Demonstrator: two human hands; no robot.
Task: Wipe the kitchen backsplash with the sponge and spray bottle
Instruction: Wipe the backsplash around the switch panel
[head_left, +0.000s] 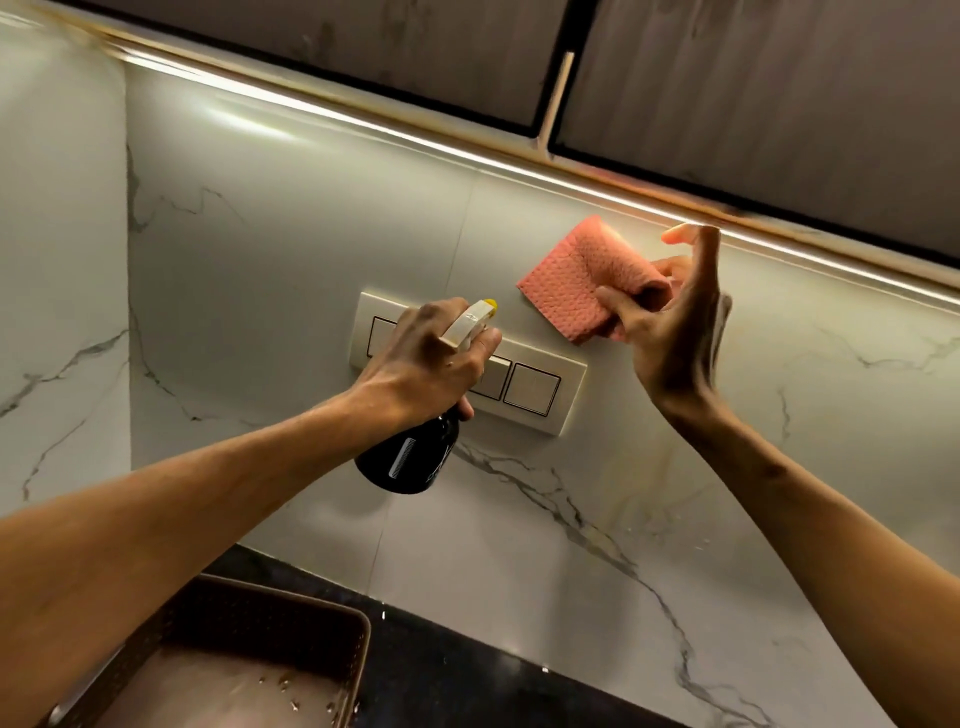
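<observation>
Hazard and grip state during the wiping of the backsplash (291, 234). The main risk lies at the switch panel (532, 389), which is set into the marble directly behind my left hand (431, 358). The yellow nozzle (489, 302) points toward the wall just above that panel, so in my judgement a squeeze from here could send liquid onto the switches and into their seams. A second risk is run-off, since spray on the smooth wall would likely streak down toward the dark countertop (467, 649) at the near edge.

My left hand is closed around the neck of the spray bottle (410, 457), fingers curled over the trigger head, with the black body hanging tilted below the fist. My right hand (670, 332) is to the right of the panel and just under the light strip (415, 137). It pinches the folded end of the pink sponge (576, 280) between thumb and lower fingers, with the index finger raised straight and clear of it. The sponge's flat free end appears to lie against the wall, though I cannot tell for certain that it touches.
</observation>
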